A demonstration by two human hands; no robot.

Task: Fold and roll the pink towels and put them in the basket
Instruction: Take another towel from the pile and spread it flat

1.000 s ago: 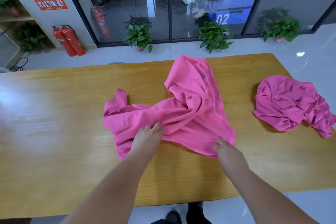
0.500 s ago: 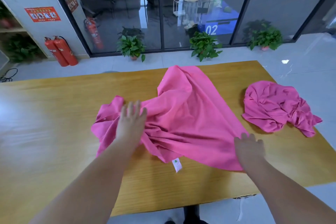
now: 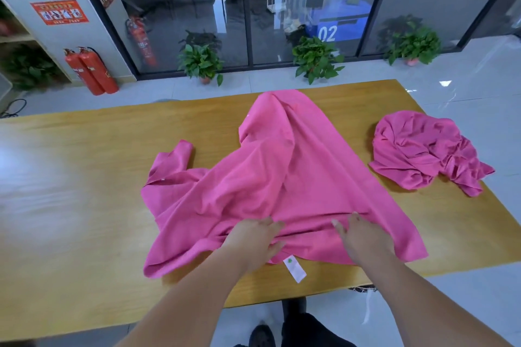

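Observation:
A large pink towel lies partly spread and wrinkled across the middle of the wooden table. A white care label sticks out at its near edge. My left hand and my right hand both rest on the towel's near part, side by side, fingers pointing away and fairly straight. A second pink towel lies crumpled in a heap at the table's right end. No basket is in view.
The table's near edge runs just below my forearms. Beyond the far edge are a tiled floor, potted plants, red fire extinguishers and a glass wall with a person behind it.
Both hands have come together at the towel's near middle; the left came back from the far left, the right moved inward. The towel lies flatter and wider than a second ago.

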